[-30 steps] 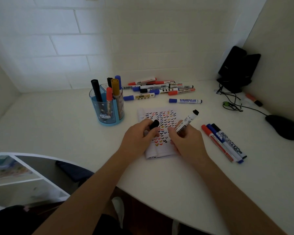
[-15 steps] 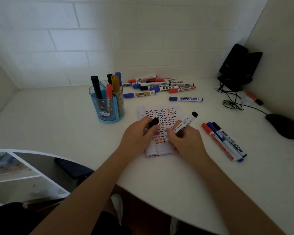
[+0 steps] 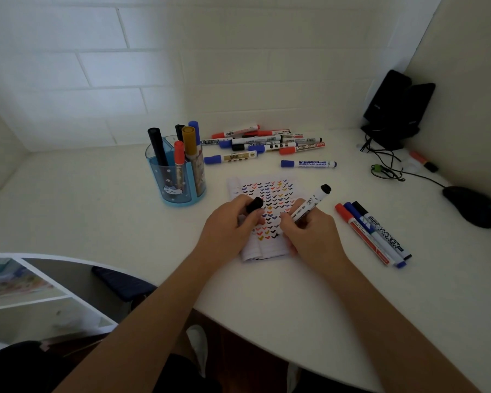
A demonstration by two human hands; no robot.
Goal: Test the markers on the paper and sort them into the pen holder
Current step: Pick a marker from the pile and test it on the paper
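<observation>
A white paper (image 3: 267, 191) covered with rows of small coloured tick marks lies on the white desk. My right hand (image 3: 309, 234) grips a white marker (image 3: 311, 204) with a black end, its tip down on the paper's lower rows. My left hand (image 3: 230, 228) rests on the paper's left side and pinches the black cap (image 3: 254, 205). A blue pen holder (image 3: 176, 177) with several markers stands left of the paper. A pile of markers (image 3: 267, 143) lies behind the paper.
Three markers, red, blue and black (image 3: 372, 234), lie side by side right of the paper. One blue whiteboard marker (image 3: 308, 163) lies alone behind it. A black mouse (image 3: 471, 205), cables (image 3: 386, 171) and a black speaker (image 3: 394, 109) fill the right corner.
My right hand has shifted slightly with the marker over the lower rows of the paper. My left hand keeps the cap in the same place.
</observation>
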